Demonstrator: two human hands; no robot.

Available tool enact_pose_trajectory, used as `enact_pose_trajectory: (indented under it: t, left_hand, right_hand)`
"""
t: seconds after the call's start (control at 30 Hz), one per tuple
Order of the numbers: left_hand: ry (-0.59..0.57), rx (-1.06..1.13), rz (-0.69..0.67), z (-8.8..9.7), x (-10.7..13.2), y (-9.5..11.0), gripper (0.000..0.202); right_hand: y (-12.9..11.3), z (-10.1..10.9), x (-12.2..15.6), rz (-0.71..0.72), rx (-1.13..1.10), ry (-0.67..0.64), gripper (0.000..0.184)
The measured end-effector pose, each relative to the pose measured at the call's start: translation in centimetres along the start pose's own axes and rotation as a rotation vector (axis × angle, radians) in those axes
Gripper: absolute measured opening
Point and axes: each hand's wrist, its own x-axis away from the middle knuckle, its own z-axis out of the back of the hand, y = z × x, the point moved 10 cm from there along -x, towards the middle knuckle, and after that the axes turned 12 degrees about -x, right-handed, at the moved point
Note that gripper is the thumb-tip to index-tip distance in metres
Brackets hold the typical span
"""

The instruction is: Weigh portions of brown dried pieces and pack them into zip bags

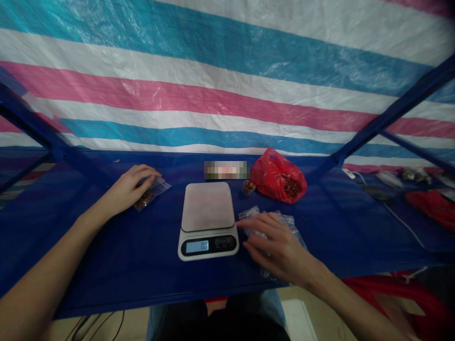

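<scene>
On the left of the blue tabletop, my left hand (132,188) is closed over a small clear zip-lock bag (145,196) with brown bits in it. My right hand (275,241) hovers over or rests on a pile of flat clear zip-lock bags (286,220); its fingers are apart and the tips come near the scale's right edge. Between both hands stands a white digital kitchen scale (208,208), its display reading 0.0 and its plate bare. Behind the right hand are a small cup (248,186) of brown pieces and a red plastic bag (273,173), its mouth showing dried brown pieces.
A blurred-out packet (225,170) lies behind the scale. Blue metal frame bars (377,123) slope up at both sides, and a striped plastic sheet (213,99) hangs at the back. Farther right, a white cable (405,225) crosses the blue surface near another red bag (432,208).
</scene>
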Motion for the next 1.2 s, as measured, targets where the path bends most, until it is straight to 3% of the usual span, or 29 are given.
enact_pose_trajectory:
  t: [0.07,0.13,0.2,0.3,0.4,0.57,0.67,0.8,0.87,0.97,1.13,1.2]
  left_hand:
    - [0.002,0.001,0.01,0.1,0.0,0.1,0.041]
    - [0.007,0.004,0.018,0.3,0.0,0.1,0.04]
    - [0.016,0.008,0.017,0.5,0.0,0.3,0.039]
    - [0.037,0.017,0.008,0.8,-0.1,0.2,0.039]
    - [0.052,0.017,0.006,0.9,0.0,0.0,0.039]
    - [0.055,0.008,-0.005,0.8,0.0,0.0,0.039]
    - [0.042,0.004,-0.011,0.8,0.0,0.3,0.04]
    - [0.026,0.008,-0.012,0.7,0.0,0.3,0.04]
    - [0.021,0.021,-0.02,0.6,0.1,0.3,0.04]
    - [0.003,0.047,-0.045,0.2,0.2,0.6,0.041]
    - [-0.037,0.083,-0.072,-0.9,0.3,0.9,0.043]
    - [-0.046,0.072,-0.08,-1.2,0.3,1.1,0.043]
  right_hand:
    - [3.2,2.2,-0.8,-0.119,0.052,0.131,0.015]
    - [6.7,3.3,-1.5,-0.237,0.079,0.204,0.038]
    - [9.6,3.0,-2.2,-0.307,0.041,0.188,0.059]
    - [12.1,2.0,-3.0,-0.364,-0.064,0.161,0.063]
    - [11.7,2.4,-3.9,-0.359,-0.121,0.207,0.057]
    - [6.7,3.4,-7.1,-0.258,-0.179,0.247,0.057]
    - [4.1,1.7,-9.2,-0.202,-0.204,0.163,0.058]
    - [2.7,-1.7,-10.0,-0.167,-0.186,0.033,0.065]
    - [2.8,-2.5,-9.5,-0.161,-0.178,-0.012,0.071]
    - [3.8,-1.2,-7.7,-0.197,-0.173,0.006,0.071]
    - [6.3,2.8,-2.4,-0.302,-0.175,0.022,0.023]
    - [6.5,3.5,0.4,-0.334,-0.124,0.009,0.017]
